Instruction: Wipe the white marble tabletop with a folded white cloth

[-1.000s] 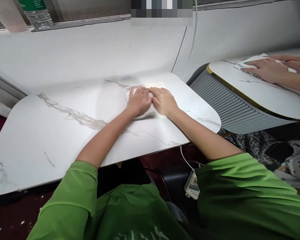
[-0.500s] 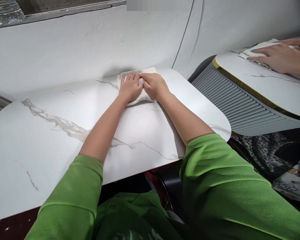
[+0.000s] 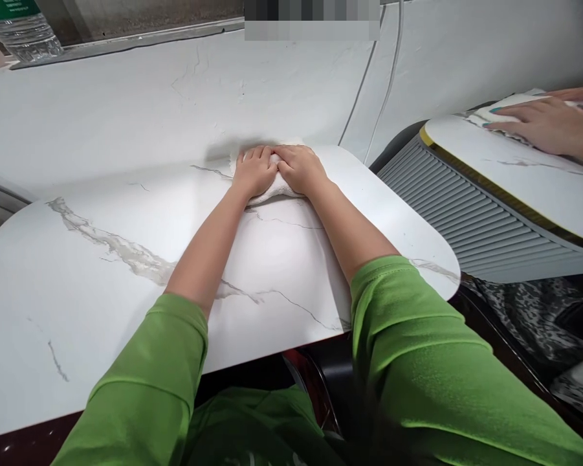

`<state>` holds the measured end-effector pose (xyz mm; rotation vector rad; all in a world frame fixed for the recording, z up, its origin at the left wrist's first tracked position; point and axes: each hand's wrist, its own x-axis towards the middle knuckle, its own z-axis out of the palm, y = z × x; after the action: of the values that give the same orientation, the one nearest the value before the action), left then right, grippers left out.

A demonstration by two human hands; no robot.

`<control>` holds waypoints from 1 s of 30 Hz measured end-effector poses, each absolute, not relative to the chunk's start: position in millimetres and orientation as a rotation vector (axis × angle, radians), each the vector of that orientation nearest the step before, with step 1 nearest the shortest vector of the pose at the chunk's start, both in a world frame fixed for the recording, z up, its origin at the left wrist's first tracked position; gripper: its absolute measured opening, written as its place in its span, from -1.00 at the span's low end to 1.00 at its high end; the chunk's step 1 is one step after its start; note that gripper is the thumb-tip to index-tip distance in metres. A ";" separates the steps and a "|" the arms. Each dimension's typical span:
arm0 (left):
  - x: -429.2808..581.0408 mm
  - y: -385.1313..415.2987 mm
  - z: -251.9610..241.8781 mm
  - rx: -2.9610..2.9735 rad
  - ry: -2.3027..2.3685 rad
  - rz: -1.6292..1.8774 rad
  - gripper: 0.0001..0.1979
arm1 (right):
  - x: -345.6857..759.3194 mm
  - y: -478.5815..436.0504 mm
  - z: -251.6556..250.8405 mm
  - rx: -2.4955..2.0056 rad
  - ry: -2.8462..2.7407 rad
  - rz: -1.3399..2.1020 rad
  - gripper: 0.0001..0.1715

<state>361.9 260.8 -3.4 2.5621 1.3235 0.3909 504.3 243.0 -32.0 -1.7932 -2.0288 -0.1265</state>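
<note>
A folded white cloth lies near the wall-side edge of a white marble-patterned table. My left hand presses down on the cloth's left half, fingers pointing at the wall and bent over the fabric. Beside it, my right hand holds the cloth's right half, its fingers slanting toward my left hand. The thumbs nearly meet in the middle. Both palms and much of the cloth beneath them are hidden. My two arms stretch far forward over the tabletop.
At the right, another person's hands rest on a white cloth on a second table with a gold edge and ribbed side. A water bottle stands on the ledge, upper left. Two cables run down the white wall.
The view has shifted slightly, so the table and wall sit a little lower in the picture. My hands stay on the cloth, a bit closer to the wall. More of the bottle shows.
</note>
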 end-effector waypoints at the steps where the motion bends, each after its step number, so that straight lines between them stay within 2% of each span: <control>1: 361.4 260.0 -3.5 2.564 1.323 0.389 -0.54 | 504.1 242.2 -32.1 -1.788 -2.035 -0.124 -0.39; 12: 333.8 213.4 -2.6 2.594 1.342 0.323 -0.47 | 475.0 190.4 -27.4 -1.791 -2.084 -0.141 -0.38; 25: 250.1 60.3 7.2 2.650 1.212 0.263 -0.51 | 396.4 24.2 -22.5 -1.784 -2.130 -0.174 -0.35; 30: 236.0 32.6 7.6 2.661 1.253 0.221 -0.50 | 383.1 -2.1 -22.7 -1.741 -2.154 -0.176 -0.36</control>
<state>236.0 32.6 7.6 2.6609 1.2527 0.2211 383.1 -2.1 -22.7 -1.7411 -2.1537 -0.1758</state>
